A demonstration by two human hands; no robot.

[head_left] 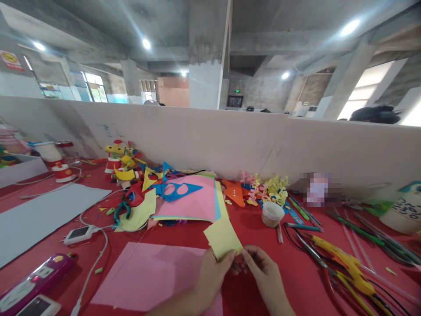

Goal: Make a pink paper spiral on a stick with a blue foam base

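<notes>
A small piece of yellow paper (223,237) is held up over the red table, tilted and with its lower edge in my fingers. My left hand (215,267) pinches it at the bottom, the thumb lying on its front. At its lower right corner, my right hand (261,263) grips the paper between thumb and curled fingers. Some fingers of both hands are hidden behind the sheet and each other. Under my left forearm lies a large pink sheet (148,276). Beyond the hands is a stack of coloured paper (190,206) with a blue cut-out (179,191) on top.
Pliers (121,211), a white charger (79,235) with cable, and a purple power strip (36,281) lie left. Scissors (320,259), a yellow glue gun (348,263) and a white cup (272,214) stand or lie right. A low partition (204,140) closes the back.
</notes>
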